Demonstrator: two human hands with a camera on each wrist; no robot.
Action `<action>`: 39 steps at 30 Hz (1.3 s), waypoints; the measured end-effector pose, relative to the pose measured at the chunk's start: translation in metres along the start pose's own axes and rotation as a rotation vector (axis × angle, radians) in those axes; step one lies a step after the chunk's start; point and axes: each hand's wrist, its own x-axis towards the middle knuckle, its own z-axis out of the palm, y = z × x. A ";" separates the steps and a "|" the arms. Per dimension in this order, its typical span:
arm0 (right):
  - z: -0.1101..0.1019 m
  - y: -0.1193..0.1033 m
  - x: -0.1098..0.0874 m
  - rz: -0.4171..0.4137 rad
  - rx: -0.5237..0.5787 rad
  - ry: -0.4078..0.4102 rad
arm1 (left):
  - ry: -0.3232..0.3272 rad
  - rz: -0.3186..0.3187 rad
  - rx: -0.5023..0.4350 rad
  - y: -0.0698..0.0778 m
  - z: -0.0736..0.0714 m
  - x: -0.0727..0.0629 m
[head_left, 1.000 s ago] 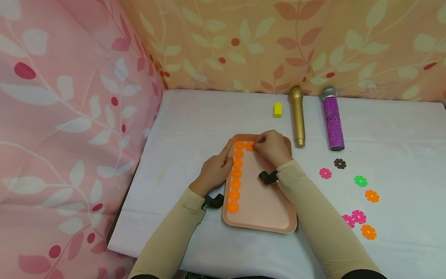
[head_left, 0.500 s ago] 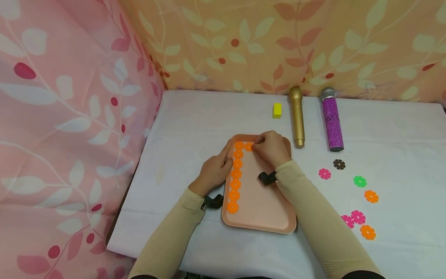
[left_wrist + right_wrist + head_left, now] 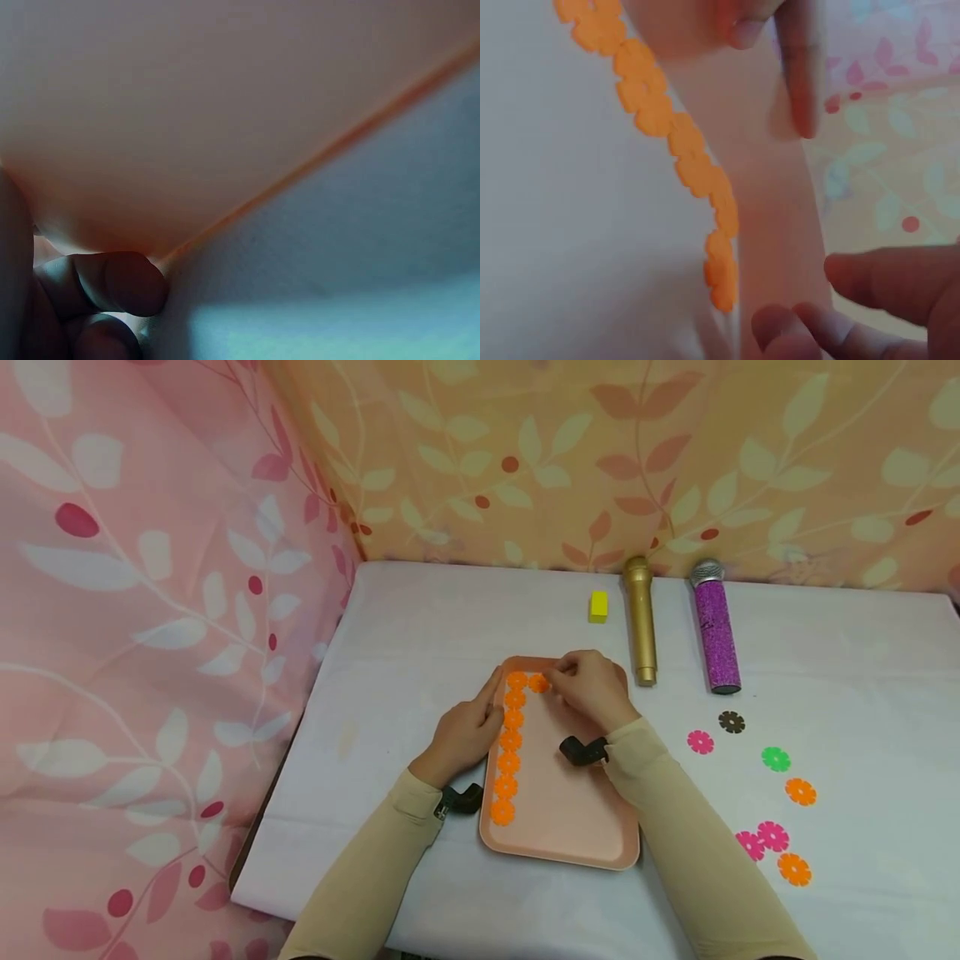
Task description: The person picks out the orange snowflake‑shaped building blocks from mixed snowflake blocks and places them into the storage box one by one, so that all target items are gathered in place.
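Left wrist view, very close and blurred. Smooth peach-pink plastic tray fills the frame from 9 through 12 to 2 o'clock; its surface looks featureless at this range. Tray's edge shows as a thin orange-lit line running diagonally from about 7 o'clock up to 2 o'clock. Below that line, from 3 to 6 o'clock, lies the pale bluish-white table covering, brighter toward the bottom. Left hand sits at 7 to 8 o'clock, in shadow: curled fingertips stacked one above another, the upper one touching the tray's edge where the line ends. Nothing else resolvable.
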 end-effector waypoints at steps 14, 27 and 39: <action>-0.026 0.005 -0.022 -0.068 0.062 -0.001 | 0.004 -0.003 -0.010 0.003 0.000 -0.001; -0.049 0.012 -0.053 -0.057 -0.060 0.061 | 0.004 -0.011 -0.011 0.001 0.000 0.000; -0.078 0.023 -0.086 0.002 -0.163 0.006 | -0.001 -0.008 -0.019 0.001 0.000 0.000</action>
